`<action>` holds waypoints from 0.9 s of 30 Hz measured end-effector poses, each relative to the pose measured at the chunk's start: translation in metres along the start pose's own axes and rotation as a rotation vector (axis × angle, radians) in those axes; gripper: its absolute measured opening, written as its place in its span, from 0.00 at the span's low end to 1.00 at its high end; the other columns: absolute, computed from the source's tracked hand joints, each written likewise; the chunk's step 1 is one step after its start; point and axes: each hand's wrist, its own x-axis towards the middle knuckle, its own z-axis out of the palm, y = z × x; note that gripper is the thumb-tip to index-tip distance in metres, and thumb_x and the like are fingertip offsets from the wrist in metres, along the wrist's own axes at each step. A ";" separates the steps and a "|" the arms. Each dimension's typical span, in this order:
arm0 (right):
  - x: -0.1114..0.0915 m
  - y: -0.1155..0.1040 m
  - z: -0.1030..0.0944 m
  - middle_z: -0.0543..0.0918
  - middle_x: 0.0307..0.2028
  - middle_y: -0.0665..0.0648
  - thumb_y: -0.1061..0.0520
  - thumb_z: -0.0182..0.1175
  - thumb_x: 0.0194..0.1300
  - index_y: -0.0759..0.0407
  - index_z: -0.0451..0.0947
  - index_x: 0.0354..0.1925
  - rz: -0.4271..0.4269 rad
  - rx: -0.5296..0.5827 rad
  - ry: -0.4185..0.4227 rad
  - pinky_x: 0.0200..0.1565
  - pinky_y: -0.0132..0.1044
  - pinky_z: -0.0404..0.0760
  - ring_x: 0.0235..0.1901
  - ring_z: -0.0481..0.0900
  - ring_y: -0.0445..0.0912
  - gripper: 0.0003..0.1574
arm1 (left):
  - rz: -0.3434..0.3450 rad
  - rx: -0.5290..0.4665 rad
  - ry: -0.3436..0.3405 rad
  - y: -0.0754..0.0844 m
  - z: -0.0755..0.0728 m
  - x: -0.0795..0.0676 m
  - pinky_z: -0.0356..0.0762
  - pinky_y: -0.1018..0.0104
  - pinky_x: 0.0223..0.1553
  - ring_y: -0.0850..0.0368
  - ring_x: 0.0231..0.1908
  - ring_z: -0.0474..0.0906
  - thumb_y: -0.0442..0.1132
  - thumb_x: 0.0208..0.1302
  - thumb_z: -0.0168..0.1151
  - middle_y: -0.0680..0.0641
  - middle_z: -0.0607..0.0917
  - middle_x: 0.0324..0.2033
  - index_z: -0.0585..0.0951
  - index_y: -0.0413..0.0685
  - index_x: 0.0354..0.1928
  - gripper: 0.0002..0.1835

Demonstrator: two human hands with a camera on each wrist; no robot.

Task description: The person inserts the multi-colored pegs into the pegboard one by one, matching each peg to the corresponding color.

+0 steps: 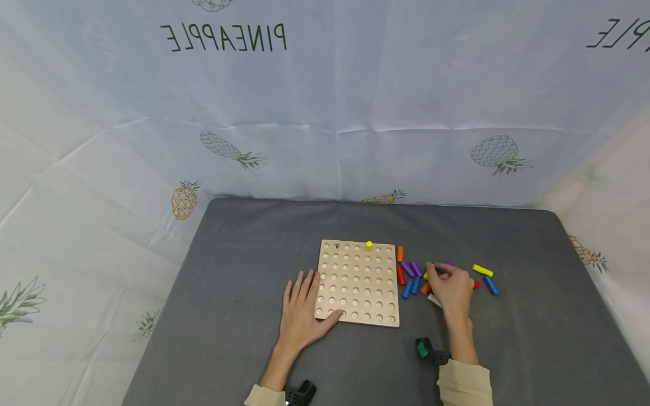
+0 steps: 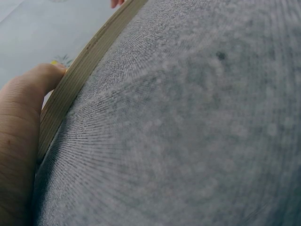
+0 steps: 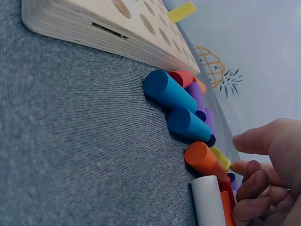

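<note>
A square wooden pegboard (image 1: 358, 285) with rows of round holes lies on the table; one yellow peg (image 1: 368, 246) stands upright in its far row. My left hand (image 1: 301, 321) rests at the board's left side, fingers spread flat, with the thumb (image 2: 44, 77) over the near edge. Over the loose pegs to the right is my right hand (image 1: 451, 287). Its thumb and index finger are apart, the index fingertip close to a lying yellow peg (image 3: 220, 158); whether it touches I cannot tell. The other fingers are bent, with nothing visible in them.
Beside the board lie blue pegs (image 1: 407, 289), purple pegs (image 1: 416, 269), an orange peg (image 1: 400, 254), a red peg (image 1: 400, 276) and a white peg (image 3: 207, 202). Farther right are another yellow peg (image 1: 482, 270) and blue peg (image 1: 491, 286). A pineapple-print curtain (image 1: 304, 84) hangs behind the grey table (image 1: 254, 242).
</note>
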 end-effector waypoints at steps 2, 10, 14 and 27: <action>0.001 0.000 0.000 0.78 0.13 0.55 0.50 0.64 0.69 0.68 0.87 0.48 0.003 -0.009 -0.012 0.13 0.33 0.63 0.11 0.68 0.41 0.22 | 0.001 -0.002 0.002 0.000 0.000 0.000 0.51 0.37 0.78 0.40 0.78 0.59 0.73 0.55 0.64 0.42 0.68 0.76 0.62 0.49 0.79 0.56; 0.004 0.002 0.002 0.77 0.13 0.55 0.51 0.64 0.69 0.68 0.87 0.48 -0.012 -0.040 -0.034 0.15 0.33 0.63 0.11 0.68 0.41 0.21 | 0.004 -0.007 0.005 0.000 0.000 0.000 0.51 0.37 0.78 0.40 0.78 0.59 0.73 0.55 0.64 0.42 0.68 0.76 0.62 0.49 0.79 0.56; 0.005 0.001 0.003 0.77 0.13 0.55 0.51 0.65 0.68 0.68 0.87 0.48 -0.022 -0.059 -0.037 0.16 0.33 0.64 0.12 0.69 0.42 0.21 | 0.004 -0.007 0.006 0.000 0.000 0.000 0.51 0.37 0.78 0.40 0.78 0.59 0.73 0.55 0.64 0.42 0.68 0.76 0.62 0.49 0.79 0.56; 0.007 -0.006 0.004 0.73 0.14 0.54 0.50 0.66 0.67 0.69 0.86 0.49 0.012 -0.120 -0.054 0.18 0.34 0.63 0.16 0.69 0.44 0.23 | 0.002 -0.006 0.008 0.001 0.000 0.000 0.52 0.37 0.78 0.40 0.78 0.59 0.73 0.55 0.65 0.42 0.69 0.76 0.62 0.49 0.79 0.56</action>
